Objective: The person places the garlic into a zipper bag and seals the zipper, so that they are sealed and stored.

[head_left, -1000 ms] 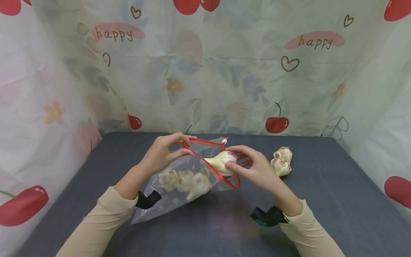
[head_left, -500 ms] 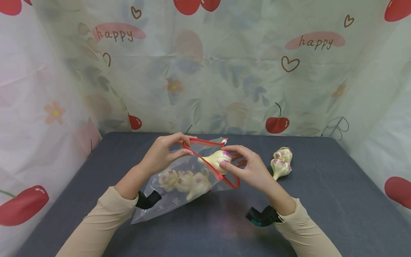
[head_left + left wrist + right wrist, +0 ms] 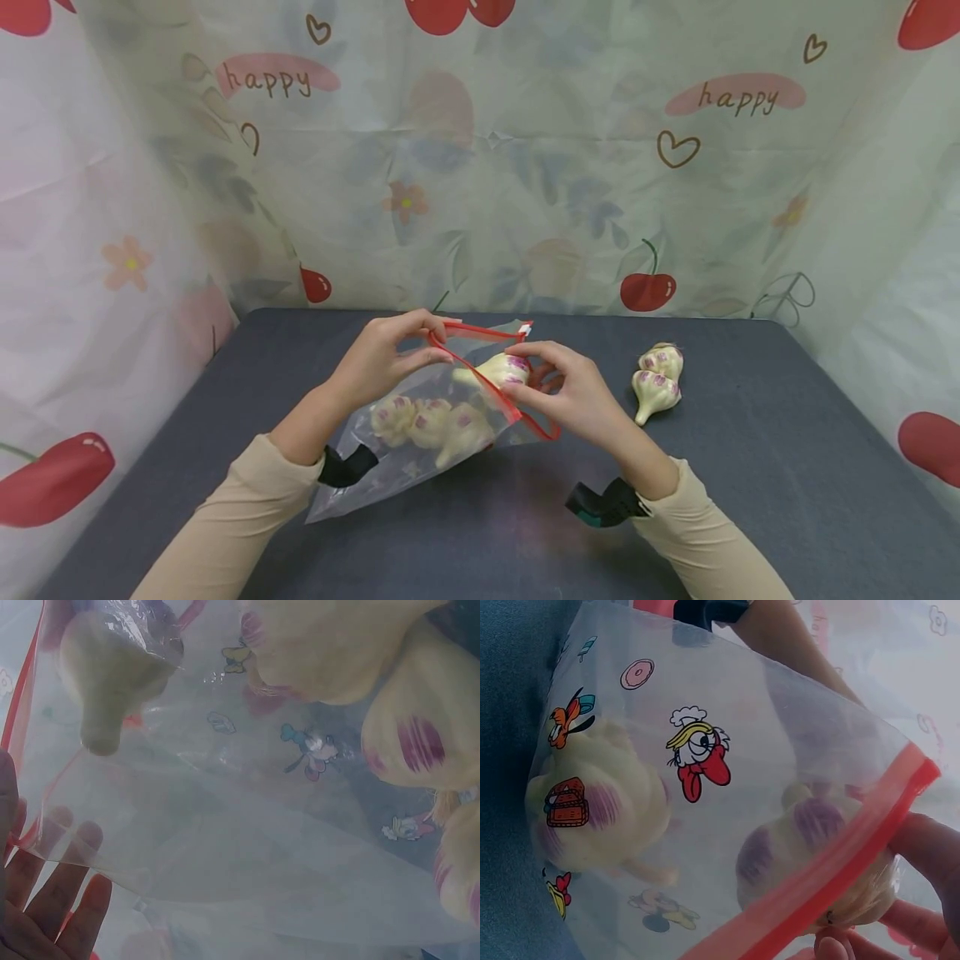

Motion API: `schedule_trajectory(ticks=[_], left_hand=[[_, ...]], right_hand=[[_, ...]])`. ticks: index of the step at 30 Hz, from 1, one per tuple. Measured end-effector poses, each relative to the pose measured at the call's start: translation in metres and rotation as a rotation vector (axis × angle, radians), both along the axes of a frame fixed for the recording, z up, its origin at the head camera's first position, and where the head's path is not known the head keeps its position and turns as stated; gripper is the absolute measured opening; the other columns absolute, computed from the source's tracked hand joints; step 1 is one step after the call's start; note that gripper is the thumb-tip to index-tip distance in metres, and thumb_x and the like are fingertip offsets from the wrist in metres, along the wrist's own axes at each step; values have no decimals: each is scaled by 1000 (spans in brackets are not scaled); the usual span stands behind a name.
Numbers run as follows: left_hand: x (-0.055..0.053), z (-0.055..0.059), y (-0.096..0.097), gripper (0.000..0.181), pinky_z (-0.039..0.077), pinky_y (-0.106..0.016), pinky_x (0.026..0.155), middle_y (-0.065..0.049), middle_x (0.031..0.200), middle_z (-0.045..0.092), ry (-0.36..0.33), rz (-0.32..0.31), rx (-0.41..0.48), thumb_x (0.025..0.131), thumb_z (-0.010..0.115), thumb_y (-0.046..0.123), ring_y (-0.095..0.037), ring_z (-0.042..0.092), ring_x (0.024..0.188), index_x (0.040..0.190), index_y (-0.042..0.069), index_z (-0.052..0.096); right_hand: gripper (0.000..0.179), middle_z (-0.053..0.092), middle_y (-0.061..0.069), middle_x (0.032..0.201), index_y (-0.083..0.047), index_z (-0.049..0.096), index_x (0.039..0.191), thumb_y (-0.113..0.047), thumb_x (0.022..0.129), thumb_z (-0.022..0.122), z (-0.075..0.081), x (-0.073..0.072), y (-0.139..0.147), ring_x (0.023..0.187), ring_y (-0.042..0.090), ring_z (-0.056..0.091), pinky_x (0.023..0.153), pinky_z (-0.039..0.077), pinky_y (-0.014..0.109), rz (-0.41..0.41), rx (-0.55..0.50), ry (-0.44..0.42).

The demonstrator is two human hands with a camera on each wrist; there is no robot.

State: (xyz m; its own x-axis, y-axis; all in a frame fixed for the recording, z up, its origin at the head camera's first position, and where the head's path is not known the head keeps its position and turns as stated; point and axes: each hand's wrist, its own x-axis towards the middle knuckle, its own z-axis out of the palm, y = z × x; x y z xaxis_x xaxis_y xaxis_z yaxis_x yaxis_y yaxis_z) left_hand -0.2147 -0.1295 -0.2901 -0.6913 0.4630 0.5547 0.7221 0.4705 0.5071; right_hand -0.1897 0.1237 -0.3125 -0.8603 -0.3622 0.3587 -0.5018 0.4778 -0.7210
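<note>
A clear zip bag (image 3: 352, 483) with a red zip edge and printed cartoon figures stands tilted on the table, its mouth spread toward the right. My left hand (image 3: 390, 346) pinches the red rim at the upper left of the mouth. With its fingertips my right hand (image 3: 577, 392) holds a garlic bulb (image 3: 504, 367), stem first, in the mouth of the bag. In the right wrist view that garlic bulb (image 3: 802, 855) shows partly behind the red zip strip. Several garlic bulbs (image 3: 431, 423) lie inside the bag, seen through the plastic.
Two more garlic bulbs (image 3: 657, 392) lie on the dark table (image 3: 750, 467), to the right of my right hand. A white zip slider (image 3: 524, 330) sits at the bag's upper right corner. A printed cloth (image 3: 495, 167) hangs behind the table.
My right hand has moved left and carried its garlic bulb further into the bag's mouth. The left hand and the bag have hardly moved.
</note>
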Motion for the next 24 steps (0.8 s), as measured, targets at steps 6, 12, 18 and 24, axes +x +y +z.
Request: schedule_trajectory(ticks=[6,12,18,24], left_hand=[[-1,-1,0,20,51,-36,82,-5,108,67,-10,-22,2,73,72,19,-15,65,88,86,13,58],[0,-1,0,20,51,-36,83,-5,110,66,-19,-23,-7,73,71,22,-14,65,86,86,13,58],[1,0,0,21,51,-35,83,-5,110,67,-17,-18,-8,73,71,21,-14,65,87,86,13,58],[1,0,0,21,52,-34,82,-4,111,66,-12,-13,-8,73,72,21,-14,65,87,85,13,58]], right_hand=[[29,61,0,92,-18,65,104,-30,79,71,-1,-3,-4,72,9,61,66,50,25,-9,-2,-18],[28,62,3,91,-17,66,103,-29,79,71,-4,-5,-3,73,10,61,66,50,26,-7,1,-29],[26,67,2,94,-14,65,104,-25,80,69,-1,-3,5,72,9,63,68,52,25,16,-14,-36],[23,68,0,95,-16,65,103,-24,82,68,2,-2,22,75,10,64,68,51,26,-12,-21,-34]])
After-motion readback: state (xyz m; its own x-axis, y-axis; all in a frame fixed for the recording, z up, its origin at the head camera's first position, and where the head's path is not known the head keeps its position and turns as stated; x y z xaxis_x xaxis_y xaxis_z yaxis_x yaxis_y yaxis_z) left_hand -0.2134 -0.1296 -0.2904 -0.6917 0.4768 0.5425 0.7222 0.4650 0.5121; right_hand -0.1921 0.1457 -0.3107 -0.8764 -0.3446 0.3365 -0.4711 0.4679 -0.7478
